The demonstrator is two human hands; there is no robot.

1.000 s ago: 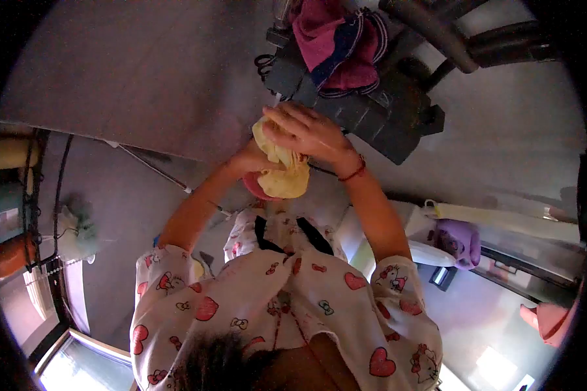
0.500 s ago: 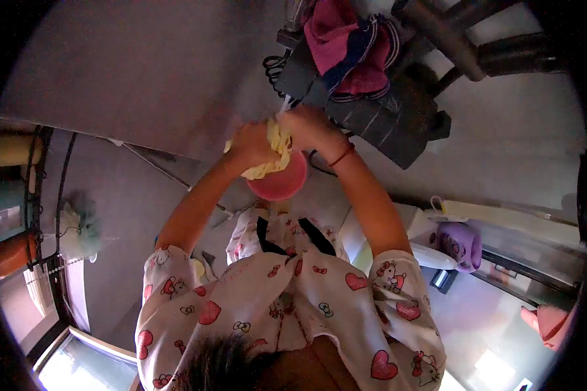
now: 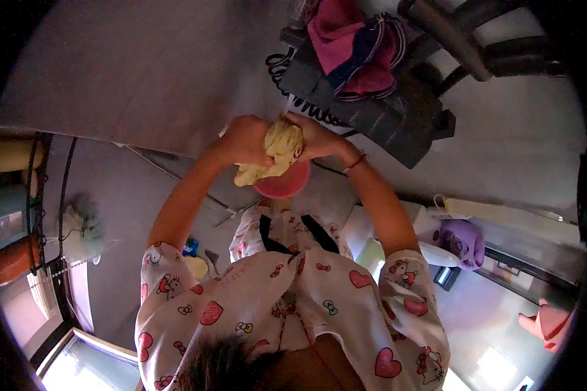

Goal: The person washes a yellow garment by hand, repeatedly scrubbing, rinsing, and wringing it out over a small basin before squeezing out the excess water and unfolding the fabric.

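Note:
A crumpled yellow cloth [image 3: 284,141] is bunched between my two hands, above a pink basin [image 3: 285,183]. My left hand [image 3: 246,140] is closed around the cloth's left side, and a loose part of the cloth hangs below it. From the right, my right hand [image 3: 316,138] grips the other side; a red string bracelet circles that wrist. The cloth covers part of the basin's rim. Beyond my hands, a thin pale spout or strip [image 3: 289,103] shows near the dark coiled cable.
A dark grey padded piece of equipment [image 3: 398,133] with a pink and navy cloth [image 3: 349,49] on it stands at the upper right, a black coiled cable [image 3: 323,115] beside it. A thin rod [image 3: 176,176] lies at left; a purple container [image 3: 460,244] sits at right.
The cloth went from stretched between my hands to a tight bunch. My right hand, open across the cloth a second before, has closed on it. More of the pink basin shows than at first.

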